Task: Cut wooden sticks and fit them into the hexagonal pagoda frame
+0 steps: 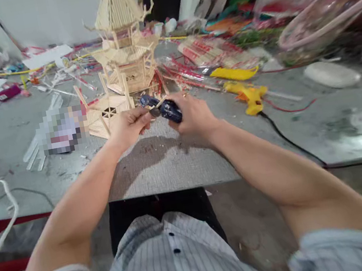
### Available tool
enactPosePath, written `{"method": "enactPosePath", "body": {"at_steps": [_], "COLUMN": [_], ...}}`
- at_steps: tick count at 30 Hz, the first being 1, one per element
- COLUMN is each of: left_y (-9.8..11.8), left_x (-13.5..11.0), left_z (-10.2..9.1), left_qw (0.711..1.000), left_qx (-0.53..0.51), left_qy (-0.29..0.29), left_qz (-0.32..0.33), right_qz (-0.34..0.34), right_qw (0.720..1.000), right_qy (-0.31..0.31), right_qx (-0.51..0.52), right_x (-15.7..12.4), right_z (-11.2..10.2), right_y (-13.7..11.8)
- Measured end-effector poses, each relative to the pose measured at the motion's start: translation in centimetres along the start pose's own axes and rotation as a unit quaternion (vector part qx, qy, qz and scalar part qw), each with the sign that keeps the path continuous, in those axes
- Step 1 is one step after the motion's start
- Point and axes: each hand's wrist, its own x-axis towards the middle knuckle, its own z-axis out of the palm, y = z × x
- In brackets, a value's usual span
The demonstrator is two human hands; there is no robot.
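My right hand (192,111) is wrapped round a pair of pliers with dark blue handles (171,111). Their metal jaws (155,111) point left, at my left fingertips. A short, pale wooden stick (161,102) shows at the jaws; blur hides whether they grip it. My left hand (132,124) is closed in a pinch at the stick, most of which its fingers hide. Just behind the left hand lies a flat hexagonal stick base (96,122) with upright posts. Beyond it stands a tiered pagoda model (126,51) made of wooden sticks.
A yellow glue gun (247,95) lies to the right, its black cord running over the table's front edge. Behind it are a yellow-handled tool (235,72) and packs of sticks (212,53). Clear glue sticks (34,149) lie at left. A pink basket (326,26) stands far right.
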Motion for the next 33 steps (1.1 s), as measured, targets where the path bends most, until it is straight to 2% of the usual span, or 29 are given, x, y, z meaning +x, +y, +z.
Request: {"method": "enactPosePath", "body": {"at_steps": [5,19,27,33], "left_y": [0.1,0.1,0.5,-0.2], "left_x": [-0.2,0.1,-0.1,0.1], "left_z": [0.0,0.0,0.1,0.4], "left_qw": [1.000,0.994,0.997,0.997], "left_qx": [-0.001,-0.095,-0.077,-0.051], "left_qy": [-0.008,-0.047,-0.022,0.013], "left_qz": [-0.005,0.016,0.007,0.055], "right_qz": [0.006,0.019,0.048,0.073], "right_qw": [1.000,0.999,0.998,0.995], "right_qy": [-0.002,-0.014,-0.037,-0.044], "right_qx": [-0.004,-0.026,-0.035,-0.047], "right_x": [-0.1,-0.1,0.0,0.0], "right_z": [-0.1,-0.4,-1.2,-1.5], "right_y": [-0.2,-0.4,-1.4,-2.0]}}
